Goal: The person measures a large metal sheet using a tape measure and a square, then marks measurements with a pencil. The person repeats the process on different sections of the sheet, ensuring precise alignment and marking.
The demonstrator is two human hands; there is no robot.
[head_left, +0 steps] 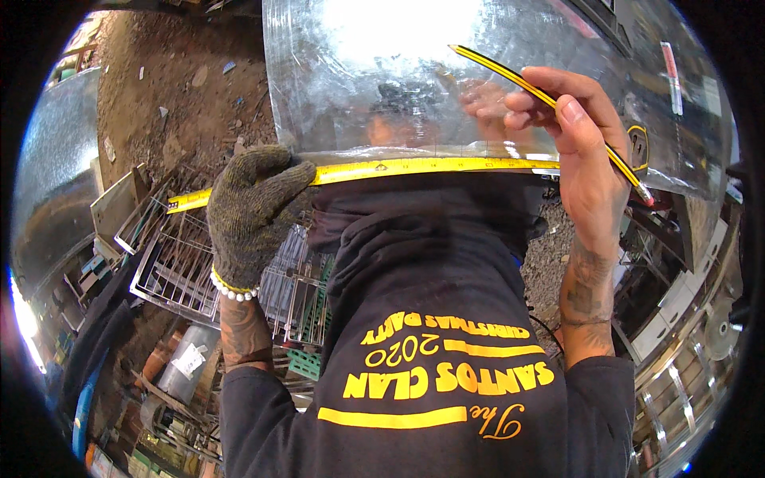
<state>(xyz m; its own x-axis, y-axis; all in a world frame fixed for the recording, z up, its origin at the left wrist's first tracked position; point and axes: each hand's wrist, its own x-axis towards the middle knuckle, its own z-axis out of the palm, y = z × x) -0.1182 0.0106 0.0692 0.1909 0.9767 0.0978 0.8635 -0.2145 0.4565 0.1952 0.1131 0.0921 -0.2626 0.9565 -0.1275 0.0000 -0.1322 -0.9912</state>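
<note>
A long shiny metal sheet point(343, 103) lies in front of me. Along its near edge stretches a yellow tape measure blade point(446, 166), its free end poking out past the sheet on the left. My left hand point(253, 211), in a dark knitted glove, is closed over the blade at the sheet's left corner. Bare, my right hand point(586, 151) pinches a yellow-and-black striped pencil point(507, 75) above the blade's right part. The pencil's tip points up and left, away from the metal's near edge; its eraser end points down and right. Several thin marks show near the blade.
Wire racks point(179, 267) stand on the left below my gloved hand. Beyond them lies a grey cylinder point(190, 362) with a white label. A yellow-edged dark object point(637, 147) sits beside my right wrist. Bare dirt ground point(175, 80) with scraps borders the sheet on the left.
</note>
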